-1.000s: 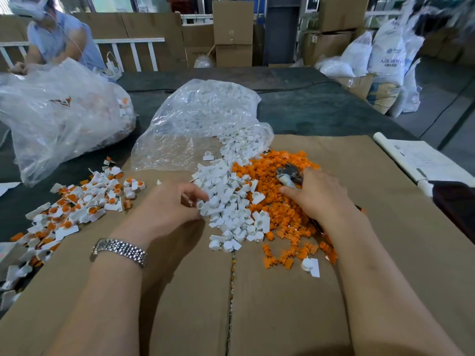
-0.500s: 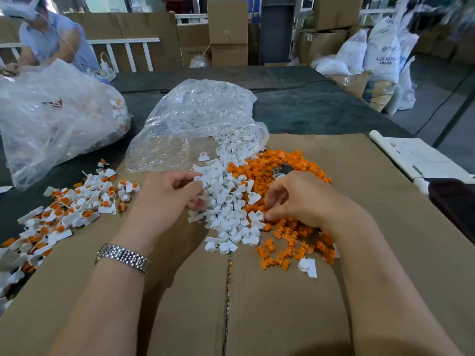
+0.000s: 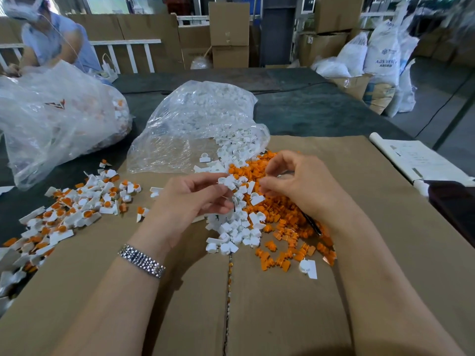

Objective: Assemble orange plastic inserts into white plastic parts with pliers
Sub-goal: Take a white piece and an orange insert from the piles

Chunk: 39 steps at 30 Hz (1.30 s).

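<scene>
At frame centre my left hand (image 3: pixel 191 201) pinches a white part (image 3: pixel 227 181), my right hand (image 3: pixel 298 186) curls over the pliers (image 3: pixel 312 223), handle running toward lower right.

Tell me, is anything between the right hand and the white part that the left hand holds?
Nothing visible blocks it. The left hand pinches a white part above the pile, and the right hand is beside it with only open air between.

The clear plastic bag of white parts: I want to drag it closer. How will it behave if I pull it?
The clear plastic bag looks thin and crinkled, so it would probably stretch and flop instead of sliding as one. Its mouth lies open toward the white parts, so more would likely spill.
</scene>
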### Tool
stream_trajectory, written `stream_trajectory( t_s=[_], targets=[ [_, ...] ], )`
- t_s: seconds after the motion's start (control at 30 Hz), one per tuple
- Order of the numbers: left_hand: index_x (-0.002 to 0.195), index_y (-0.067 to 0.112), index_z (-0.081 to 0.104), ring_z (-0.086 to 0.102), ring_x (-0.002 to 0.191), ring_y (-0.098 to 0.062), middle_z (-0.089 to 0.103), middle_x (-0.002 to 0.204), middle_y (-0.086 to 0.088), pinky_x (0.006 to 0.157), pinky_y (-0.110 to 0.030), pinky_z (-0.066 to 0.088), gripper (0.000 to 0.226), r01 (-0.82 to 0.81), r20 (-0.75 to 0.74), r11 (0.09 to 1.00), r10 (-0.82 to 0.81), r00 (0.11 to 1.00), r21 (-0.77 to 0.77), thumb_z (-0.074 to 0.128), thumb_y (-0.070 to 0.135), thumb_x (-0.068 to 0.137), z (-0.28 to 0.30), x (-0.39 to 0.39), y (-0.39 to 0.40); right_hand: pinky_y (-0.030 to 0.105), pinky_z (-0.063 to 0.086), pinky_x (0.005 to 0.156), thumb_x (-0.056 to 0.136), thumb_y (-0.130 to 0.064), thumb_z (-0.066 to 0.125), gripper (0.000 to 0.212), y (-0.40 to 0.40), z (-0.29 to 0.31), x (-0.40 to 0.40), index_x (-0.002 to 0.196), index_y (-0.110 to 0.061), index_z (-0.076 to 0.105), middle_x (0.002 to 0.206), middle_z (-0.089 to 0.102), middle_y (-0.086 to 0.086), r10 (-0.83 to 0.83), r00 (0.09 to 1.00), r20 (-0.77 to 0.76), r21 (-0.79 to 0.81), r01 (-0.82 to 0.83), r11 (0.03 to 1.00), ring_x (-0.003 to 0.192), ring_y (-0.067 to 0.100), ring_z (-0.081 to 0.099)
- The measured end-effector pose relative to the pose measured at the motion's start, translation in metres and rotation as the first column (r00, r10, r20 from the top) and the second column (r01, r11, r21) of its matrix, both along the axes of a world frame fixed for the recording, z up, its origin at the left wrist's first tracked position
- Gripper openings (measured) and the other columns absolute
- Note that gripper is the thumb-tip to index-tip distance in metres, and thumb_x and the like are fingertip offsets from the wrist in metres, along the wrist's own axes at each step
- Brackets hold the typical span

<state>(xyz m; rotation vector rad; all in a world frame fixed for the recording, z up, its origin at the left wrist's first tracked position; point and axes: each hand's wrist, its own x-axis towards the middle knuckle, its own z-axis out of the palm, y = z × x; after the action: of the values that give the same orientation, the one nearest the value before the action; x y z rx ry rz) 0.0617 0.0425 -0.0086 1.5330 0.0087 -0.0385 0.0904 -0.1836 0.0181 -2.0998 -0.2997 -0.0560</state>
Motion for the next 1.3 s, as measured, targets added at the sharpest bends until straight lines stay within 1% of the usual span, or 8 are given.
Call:
stream_trajectory(
  t_s=[0.1, 0.17, 0.43, 0.6, 0.87, 0.97, 1.13, 1.3],
  targets=[
    [0.116, 0.013, 0.073, 0.078, 0.082, -0.027, 0.079, 0.093, -0.013, 0.073, -0.026, 0.062, 0.024, 0.014, 0.076, 0.997, -0.020, 0.997, 0.082, 0.069, 0.005, 0.094, 0.000, -0.004, -0.004, 0.021, 0.060, 0.079, 0.099, -0.013, 0.064, 0.015, 0.004, 0.001, -0.002, 0.113, -0.013, 0.071, 0.085, 0.076, 0.000, 0.063, 0.998, -0.001, 0.129, -0.063, 0.990, 0.078, 0.007, 0.075],
    [0.117, 0.015, 0.074, 0.078, 0.086, -0.028, 0.079, 0.096, -0.011, 0.078, -0.029, 0.063, 0.024, 0.046, 0.082, 0.992, -0.056, 0.995, 0.121, 0.067, 0.007, 0.096, 0.001, -0.005, -0.005, 0.014, 0.057, 0.074, 0.099, -0.015, 0.063, 0.015, 0.007, 0.002, -0.004, 0.110, -0.015, 0.074, 0.083, 0.078, -0.003, 0.079, 0.997, 0.016, 0.178, -0.080, 0.981, 0.079, 0.005, 0.075],
    [0.120, 0.018, 0.073, 0.077, 0.089, -0.021, 0.080, 0.096, -0.007, 0.080, -0.020, 0.058, 0.026, 0.183, 0.104, 0.959, -0.209, 0.972, 0.218, 0.056, 0.007, 0.104, 0.004, -0.010, -0.011, 0.021, 0.056, 0.088, 0.093, -0.018, 0.072, 0.008, 0.016, 0.001, -0.008, 0.100, -0.019, 0.076, 0.093, 0.077, -0.002, 0.193, 0.978, 0.073, 0.281, -0.206, 0.937, 0.090, 0.010, 0.073],
    [0.118, 0.012, 0.076, 0.074, 0.104, -0.032, 0.077, 0.111, -0.014, 0.096, -0.038, 0.058, 0.026, 0.190, 0.106, 0.982, -0.189, 0.976, 0.003, 0.065, 0.011, 0.094, 0.004, -0.007, -0.007, 0.015, 0.053, 0.084, 0.094, -0.017, 0.072, 0.007, 0.018, 0.001, -0.009, 0.099, -0.016, 0.077, 0.093, 0.076, -0.005, 0.230, 0.969, 0.087, 0.229, -0.244, 0.942, 0.090, 0.005, 0.071],
    [0.103, 0.004, 0.073, 0.075, 0.081, -0.024, 0.074, 0.091, -0.015, 0.071, -0.025, 0.060, 0.019, 0.193, 0.119, 0.951, -0.168, 0.979, -0.241, 0.065, 0.012, 0.089, 0.008, -0.005, -0.004, 0.038, 0.058, 0.087, 0.092, -0.019, 0.073, 0.008, 0.022, 0.003, -0.013, 0.099, -0.017, 0.075, 0.095, 0.075, -0.001, 0.200, 0.960, 0.197, 0.266, -0.249, 0.931, 0.091, 0.021, 0.070],
    [0.095, 0.007, 0.077, 0.075, 0.076, -0.018, 0.076, 0.088, -0.013, 0.066, -0.021, 0.059, 0.014, 0.186, 0.107, 0.918, -0.158, 0.982, -0.351, 0.065, 0.012, 0.088, 0.010, -0.007, -0.006, 0.037, 0.056, 0.080, 0.092, -0.018, 0.074, 0.004, 0.029, 0.002, -0.015, 0.095, -0.020, 0.075, 0.092, 0.074, -0.003, 0.138, 0.954, 0.266, 0.327, -0.223, 0.918, 0.086, 0.022, 0.066],
    [0.094, 0.009, 0.079, 0.077, 0.079, -0.023, 0.076, 0.087, -0.016, 0.068, -0.022, 0.060, 0.017, 0.126, 0.099, 0.914, -0.094, 0.991, -0.387, 0.065, 0.005, 0.085, 0.010, -0.008, -0.009, 0.041, 0.057, 0.077, 0.094, -0.017, 0.071, 0.003, 0.039, -0.002, -0.018, 0.095, -0.014, 0.071, 0.086, 0.072, -0.005, 0.118, 0.963, 0.244, 0.294, -0.189, 0.937, 0.080, 0.016, 0.067],
    [0.092, 0.011, 0.081, 0.076, 0.078, -0.022, 0.076, 0.085, -0.014, 0.070, -0.023, 0.060, 0.016, 0.089, 0.153, 0.937, -0.039, 0.987, -0.338, 0.070, 0.008, 0.080, 0.010, -0.008, -0.013, 0.044, 0.056, 0.069, 0.097, -0.020, 0.066, 0.007, 0.044, -0.007, -0.018, 0.092, -0.016, 0.065, 0.083, 0.070, 0.001, 0.067, 0.964, 0.258, 0.256, -0.135, 0.957, 0.076, 0.026, 0.065]
  ],
)
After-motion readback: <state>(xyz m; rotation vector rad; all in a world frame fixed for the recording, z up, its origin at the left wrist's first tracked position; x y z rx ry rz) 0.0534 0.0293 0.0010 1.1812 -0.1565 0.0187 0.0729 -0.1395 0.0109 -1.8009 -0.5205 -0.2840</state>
